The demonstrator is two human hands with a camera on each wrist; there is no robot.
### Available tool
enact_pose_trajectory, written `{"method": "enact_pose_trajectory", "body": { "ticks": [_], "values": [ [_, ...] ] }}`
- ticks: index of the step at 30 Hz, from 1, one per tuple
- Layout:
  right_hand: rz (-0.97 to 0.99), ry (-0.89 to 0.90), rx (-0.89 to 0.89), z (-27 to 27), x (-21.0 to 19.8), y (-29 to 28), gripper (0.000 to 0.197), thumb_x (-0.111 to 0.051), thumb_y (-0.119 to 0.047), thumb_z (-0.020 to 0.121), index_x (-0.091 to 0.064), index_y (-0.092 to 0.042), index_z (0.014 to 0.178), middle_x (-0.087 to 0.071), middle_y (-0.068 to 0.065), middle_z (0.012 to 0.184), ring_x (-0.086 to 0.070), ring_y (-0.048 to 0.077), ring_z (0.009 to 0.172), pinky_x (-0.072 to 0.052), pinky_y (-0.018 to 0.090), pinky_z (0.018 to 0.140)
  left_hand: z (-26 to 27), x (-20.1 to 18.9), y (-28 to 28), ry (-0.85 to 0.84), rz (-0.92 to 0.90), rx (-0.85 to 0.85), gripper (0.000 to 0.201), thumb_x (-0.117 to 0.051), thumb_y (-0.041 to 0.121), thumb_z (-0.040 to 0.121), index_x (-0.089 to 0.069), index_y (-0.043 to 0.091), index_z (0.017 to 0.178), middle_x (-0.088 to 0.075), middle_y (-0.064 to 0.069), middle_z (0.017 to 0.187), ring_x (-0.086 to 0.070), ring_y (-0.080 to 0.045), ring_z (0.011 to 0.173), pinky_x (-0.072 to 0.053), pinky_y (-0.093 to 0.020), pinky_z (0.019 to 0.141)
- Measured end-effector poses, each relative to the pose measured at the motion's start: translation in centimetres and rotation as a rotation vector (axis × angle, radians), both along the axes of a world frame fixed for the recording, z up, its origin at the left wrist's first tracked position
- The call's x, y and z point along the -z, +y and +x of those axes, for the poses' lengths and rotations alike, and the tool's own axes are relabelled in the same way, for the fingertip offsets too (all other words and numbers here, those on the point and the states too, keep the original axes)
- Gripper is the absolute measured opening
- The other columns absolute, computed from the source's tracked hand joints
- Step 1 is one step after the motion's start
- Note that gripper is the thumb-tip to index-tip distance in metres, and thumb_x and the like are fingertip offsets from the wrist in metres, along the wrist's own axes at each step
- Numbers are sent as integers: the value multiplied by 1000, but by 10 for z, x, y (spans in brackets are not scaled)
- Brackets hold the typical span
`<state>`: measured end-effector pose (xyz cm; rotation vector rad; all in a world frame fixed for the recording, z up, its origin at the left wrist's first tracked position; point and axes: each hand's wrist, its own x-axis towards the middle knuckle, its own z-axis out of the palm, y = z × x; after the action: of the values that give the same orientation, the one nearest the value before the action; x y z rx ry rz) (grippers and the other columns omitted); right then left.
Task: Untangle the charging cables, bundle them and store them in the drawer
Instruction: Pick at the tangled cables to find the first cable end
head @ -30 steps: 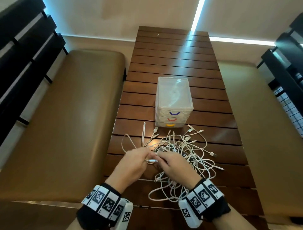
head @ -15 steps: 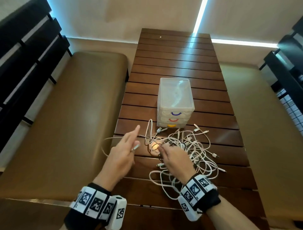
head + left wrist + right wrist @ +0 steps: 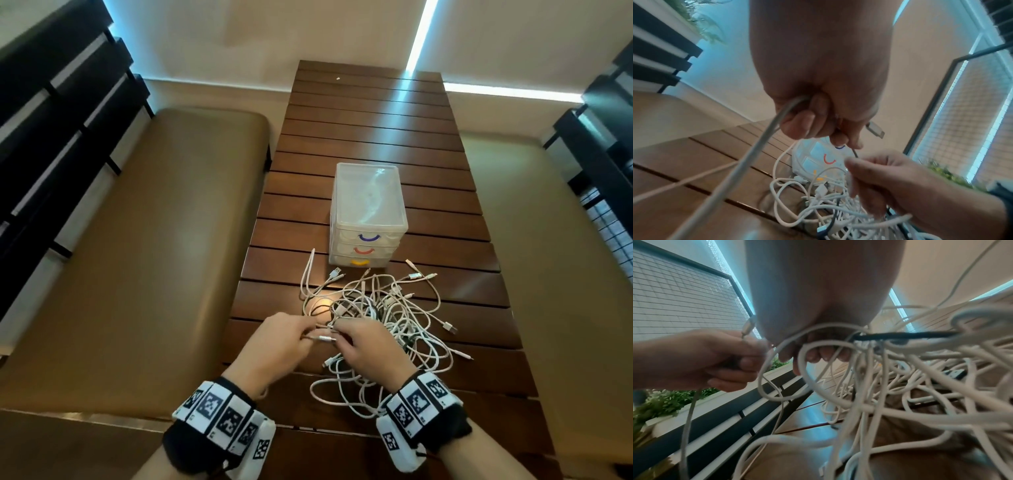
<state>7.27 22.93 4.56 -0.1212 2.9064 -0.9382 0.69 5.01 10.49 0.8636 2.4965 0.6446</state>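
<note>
A tangle of white charging cables (image 3: 387, 315) lies on the slatted wooden table (image 3: 370, 137), just in front of a small clear three-drawer unit (image 3: 368, 205) whose drawers are shut. My left hand (image 3: 301, 334) grips one grey-white cable (image 3: 774, 120), its metal USB plug (image 3: 325, 340) sticking out toward my right hand (image 3: 342, 337). The right hand's fingers (image 3: 818, 355) curl round several strands at the tangle's near-left edge. The two hands nearly touch. One dark cable (image 3: 900, 335) runs through the white ones.
Padded tan benches (image 3: 154, 240) flank the table on both sides, with dark slatted backrests (image 3: 51, 120). Loose cable loops (image 3: 346, 394) reach toward the table's near edge. The table's far half holds nothing but bare slats.
Half a second ago my left hand was out to the left, drawing a cable sideways with a finger extended. It has come back beside the right hand at the tangle.
</note>
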Motion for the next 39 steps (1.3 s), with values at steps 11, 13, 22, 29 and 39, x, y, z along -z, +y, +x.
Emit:
{"method": "enact_pose_trajectory", "body": {
  "ticks": [11,13,22,29,39],
  "values": [
    [-66,5,-21,-19,-33,6,34,-42,-38,105,-56,-20,80,-56,-8,74,-51,5,70,-42,22,66,-12,-9,-23,-167,745,-383,37,-51,28,102,-56,19,66,-44,8,54,-34,-5,50,-29,-21,48],
    [-44,-2,-20,-21,-37,8,36,-41,-40,105,-57,-18,81,-56,-7,74,-50,5,70,-40,20,65,-6,-16,-23,-253,832,-408,38,-48,33,98,-56,23,63,-40,5,51,-31,-7,46,-26,-18,44],
    [227,68,250,-1,-36,14,11,-59,-30,96,-67,-29,103,-62,-12,125,-42,11,135,-15,42,120,-13,-14,-27,-246,858,-525,40,-47,37,98,-55,16,65,-36,-2,49,-29,-14,44,-24,-28,43],
    [139,81,329,3,-16,9,15,-72,-32,89,-78,-21,97,-62,-10,104,-53,7,99,-47,21,87,-15,13,-18,122,242,-334,38,-45,12,103,-59,29,134,-53,22,126,-56,3,104,-41,-4,81],
    [82,247,283,10,-22,-10,23,-77,-10,81,-73,-15,103,-60,-4,109,-52,9,105,-39,15,95,3,11,27,104,-84,-3,19,-41,24,102,-59,26,108,-66,6,110,-65,-20,96,-51,-37,83]
  ]
}}
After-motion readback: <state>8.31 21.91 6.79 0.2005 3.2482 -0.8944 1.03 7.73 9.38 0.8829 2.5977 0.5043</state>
